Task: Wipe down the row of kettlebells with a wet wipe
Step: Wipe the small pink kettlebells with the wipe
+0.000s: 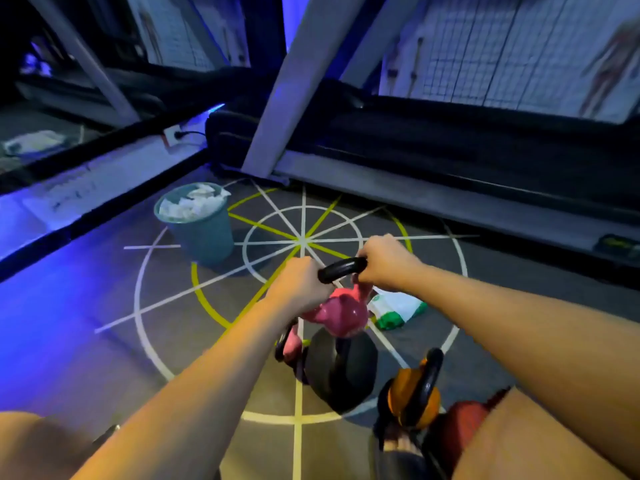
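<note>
Left hand and right hand both grip black handle of pink kettlebell.

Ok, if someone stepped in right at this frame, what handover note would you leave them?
Left hand and right hand both grip the black handle of the pink kettlebell; no wipe visible in either.
Black kettlebell and orange kettlebell stand nearer on the floor; wipe pack lies beside the pink one; bin holds crumpled wipes.
Which bells are already wiped cannot be told; check before carrying on.
</note>
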`<state>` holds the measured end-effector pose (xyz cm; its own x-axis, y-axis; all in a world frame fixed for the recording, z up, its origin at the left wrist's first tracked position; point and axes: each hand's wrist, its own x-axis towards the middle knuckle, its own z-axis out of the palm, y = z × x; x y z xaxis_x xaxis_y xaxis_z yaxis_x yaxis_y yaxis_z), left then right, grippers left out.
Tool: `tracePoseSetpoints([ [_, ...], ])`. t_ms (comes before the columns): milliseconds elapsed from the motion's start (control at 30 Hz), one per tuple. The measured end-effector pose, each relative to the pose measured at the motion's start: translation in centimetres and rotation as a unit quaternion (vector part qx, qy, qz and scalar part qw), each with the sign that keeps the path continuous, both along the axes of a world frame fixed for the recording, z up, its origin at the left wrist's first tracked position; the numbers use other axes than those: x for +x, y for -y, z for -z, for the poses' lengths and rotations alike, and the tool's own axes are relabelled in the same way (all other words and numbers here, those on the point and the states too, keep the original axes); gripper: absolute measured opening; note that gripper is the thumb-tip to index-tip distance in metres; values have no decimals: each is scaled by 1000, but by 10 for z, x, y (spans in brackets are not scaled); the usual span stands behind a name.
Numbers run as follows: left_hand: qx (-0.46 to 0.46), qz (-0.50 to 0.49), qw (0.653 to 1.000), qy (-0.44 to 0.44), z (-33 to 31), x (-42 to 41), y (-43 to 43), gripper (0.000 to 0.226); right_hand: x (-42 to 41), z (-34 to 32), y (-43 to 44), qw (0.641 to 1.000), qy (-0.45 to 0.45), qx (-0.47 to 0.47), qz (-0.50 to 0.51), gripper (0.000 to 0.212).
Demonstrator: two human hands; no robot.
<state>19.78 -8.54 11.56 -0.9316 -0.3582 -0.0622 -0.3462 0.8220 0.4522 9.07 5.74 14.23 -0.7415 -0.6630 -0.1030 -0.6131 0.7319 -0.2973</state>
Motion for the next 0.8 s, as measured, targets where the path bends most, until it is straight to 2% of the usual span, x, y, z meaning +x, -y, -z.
tracePoseSetpoints([
  [133, 71, -11, 995, -67, 19, 9, 2, 38, -6, 8, 10, 998, 33, -58, 16, 27],
  [233, 116, -61, 985, -108, 28, 17, 5, 50, -10, 0, 6, 997, 81, -5, 13, 40],
  [333, 163, -111, 970, -143, 33, 21, 16, 52, -16, -4, -8, 983, 179, 8, 39, 21],
  [400, 202, -132, 959, -146, 35, 22, 20, 52, -8, 2, -16, 956, 273, -85, 70, 14],
  [467, 206, -137, 957, -153, 39, 21, 24, 53, 2, 12, -12, 929, 301, -192, 92, 24],
  [500, 198, -131, 959, -158, 41, 20, 24, 54, 7, 19, -8, 925, 291, -223, 96, 30],
  [567, 182, -112, 964, -158, 41, 15, 22, 55, 18, 28, 0, 949, 206, -227, 70, 28],
  [633, 175, -98, 970, -137, 35, 7, 13, 56, 27, 34, 2, 988, 60, -140, 39, 15],
  [700, 159, -85, 977, -112, 27, -3, 0, 59, 33, 39, -4, 997, -31, -49, 44, 8],
  [767, 160, -73, 979, -104, 23, -10, -12, 58, 32, 47, -10, 994, -23, -61, 88, 6],
  [800, 166, -69, 978, -103, 23, -12, -17, 58, 30, 49, -12, 988, 8, -95, 122, 13],
])
